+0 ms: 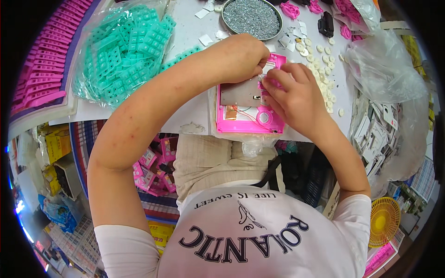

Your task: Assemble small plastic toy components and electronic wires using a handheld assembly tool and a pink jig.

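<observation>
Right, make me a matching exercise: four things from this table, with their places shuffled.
1. Pink case
2. Teal keypads
3. Silver metal pieces
4. White discs

A. Heaped in a round dish
B. Beneath the left hand and right hand
C. Scattered loose on the white table
D. Mostly in a clear bag

Pairs: 1-B; 2-D; 3-A; 4-C

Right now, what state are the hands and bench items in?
Case: open
Wires: exposed
Grey plate: lying over part of case
Left hand: curled at case, grip hidden
Right hand: fingers bent at case, grip unclear
Keypads: heaped, mostly bagged
Dish: full of metal bits
Discs: loose, scattered
Strips: lined up
</observation>
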`<state>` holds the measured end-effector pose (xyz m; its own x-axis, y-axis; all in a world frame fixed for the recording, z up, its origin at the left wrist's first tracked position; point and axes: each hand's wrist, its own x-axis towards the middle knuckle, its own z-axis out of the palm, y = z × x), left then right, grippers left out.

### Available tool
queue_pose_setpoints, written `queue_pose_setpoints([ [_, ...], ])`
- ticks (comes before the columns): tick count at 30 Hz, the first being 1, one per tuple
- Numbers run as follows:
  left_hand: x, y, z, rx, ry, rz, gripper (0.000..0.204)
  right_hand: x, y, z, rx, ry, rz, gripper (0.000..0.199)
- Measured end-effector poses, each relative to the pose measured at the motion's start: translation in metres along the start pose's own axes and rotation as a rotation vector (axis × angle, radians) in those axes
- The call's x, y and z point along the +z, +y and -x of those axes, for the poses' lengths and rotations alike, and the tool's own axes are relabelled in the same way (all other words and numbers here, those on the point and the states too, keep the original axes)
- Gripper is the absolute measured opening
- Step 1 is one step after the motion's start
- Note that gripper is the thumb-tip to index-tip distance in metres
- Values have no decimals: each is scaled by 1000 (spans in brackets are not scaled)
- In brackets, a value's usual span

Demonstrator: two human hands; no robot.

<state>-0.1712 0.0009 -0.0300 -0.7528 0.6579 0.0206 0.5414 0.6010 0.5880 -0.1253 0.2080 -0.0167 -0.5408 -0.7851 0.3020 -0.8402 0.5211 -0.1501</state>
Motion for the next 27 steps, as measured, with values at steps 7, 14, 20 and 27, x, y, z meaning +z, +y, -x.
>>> queue_pose_setpoints([
  [7,0,1,-2,24,-48,-45,14,6,5,14,15,35,-207,25],
  [14,-1,-3,-10,40,-203,-210,13,20,-18,14,166,80,-98,38],
  [20,10,0,-6,109,-29,-272,15,18,-33,6,293,-28,-33,41],
  [27,-19,-23,27,-216,699,323,20,7,-39,10,248,-121,41,53],
])
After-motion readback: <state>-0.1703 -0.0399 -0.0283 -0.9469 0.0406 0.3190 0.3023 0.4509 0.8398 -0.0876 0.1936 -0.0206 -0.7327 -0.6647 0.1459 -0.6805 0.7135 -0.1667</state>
